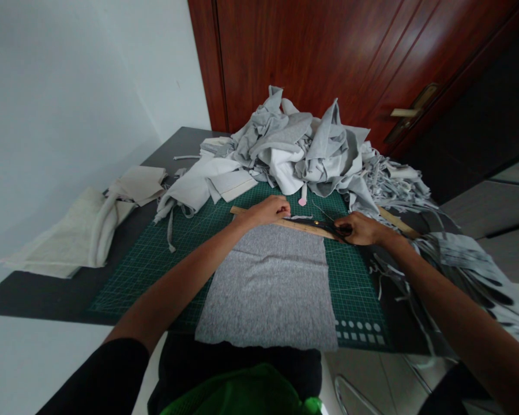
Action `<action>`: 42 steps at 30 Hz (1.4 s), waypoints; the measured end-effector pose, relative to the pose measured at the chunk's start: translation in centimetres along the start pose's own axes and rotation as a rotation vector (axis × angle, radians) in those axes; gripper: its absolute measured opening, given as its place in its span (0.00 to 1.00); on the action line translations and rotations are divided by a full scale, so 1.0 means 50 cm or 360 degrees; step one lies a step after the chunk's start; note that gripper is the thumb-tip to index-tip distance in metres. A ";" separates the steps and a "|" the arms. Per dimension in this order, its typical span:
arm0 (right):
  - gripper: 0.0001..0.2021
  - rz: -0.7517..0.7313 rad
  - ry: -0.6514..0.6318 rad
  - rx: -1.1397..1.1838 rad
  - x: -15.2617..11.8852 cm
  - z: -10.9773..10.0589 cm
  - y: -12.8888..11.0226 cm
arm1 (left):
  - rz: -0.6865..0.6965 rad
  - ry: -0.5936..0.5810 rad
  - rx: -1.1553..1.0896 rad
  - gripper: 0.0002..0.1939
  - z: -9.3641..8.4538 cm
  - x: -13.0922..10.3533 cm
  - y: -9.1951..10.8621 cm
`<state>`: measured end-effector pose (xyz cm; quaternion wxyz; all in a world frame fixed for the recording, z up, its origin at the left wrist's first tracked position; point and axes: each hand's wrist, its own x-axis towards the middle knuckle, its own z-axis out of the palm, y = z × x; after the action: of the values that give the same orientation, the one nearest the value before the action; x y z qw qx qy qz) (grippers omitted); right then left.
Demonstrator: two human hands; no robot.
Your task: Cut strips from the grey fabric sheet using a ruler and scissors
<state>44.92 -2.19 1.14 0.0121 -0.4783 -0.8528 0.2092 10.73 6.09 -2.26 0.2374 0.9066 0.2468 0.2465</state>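
presumably for steadiness, the left hand [273,209] curls its fingers closed by the flat wooden ruler [303,227] across grey knit cloth [270,288]; beside it, the right hand [363,229] grips black scissors [316,222].

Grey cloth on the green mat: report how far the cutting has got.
Apparently done: narrow scraps heaped at far right. In hand: the right hand holds scissors along the wooden ruler, by the far edge of the grey cloth; the left hand is closed nearby. Possibly left: that edge, and the larger pieces piled behind, though whether those await cutting is unclear.
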 end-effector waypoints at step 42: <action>0.06 -0.0112 0.0019 0.0021 -0.011 -0.009 -0.005 | -0.0027 0.0006 -0.0042 0.07 -0.002 0.000 0.003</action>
<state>45.14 -2.61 1.74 0.0278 -0.4491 -0.8677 0.2114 10.73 6.02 -2.09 0.2511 0.9008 0.2517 0.2493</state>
